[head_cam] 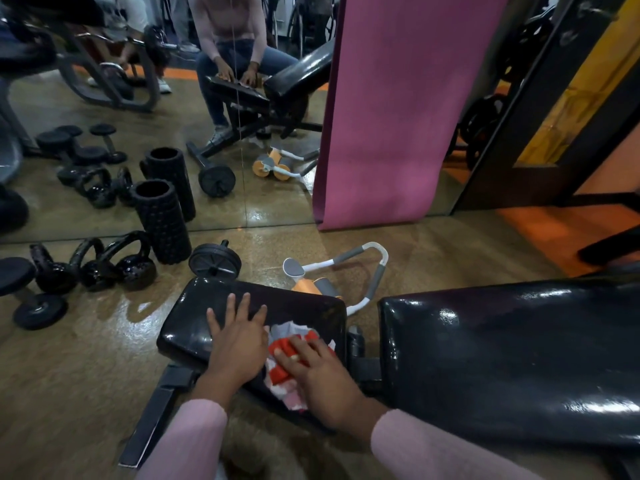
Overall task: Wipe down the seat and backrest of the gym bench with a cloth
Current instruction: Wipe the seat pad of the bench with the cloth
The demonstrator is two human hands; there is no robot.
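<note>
Cloth [291, 355], soft and limp, lies flattened under the right hand [320, 372] on the seat [194, 320]; the left hand [239, 337], at nine o'clock, rests open-palmed; best pressed flat mid-cloth.

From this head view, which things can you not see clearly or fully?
- Cloth: the right hand pressing on it covers its middle.
- Backrest: cut off by the right edge.
- Seat: partly covered by the flat left hand and the cloth.
- Orange roller: its lower part is behind the seat.
</note>
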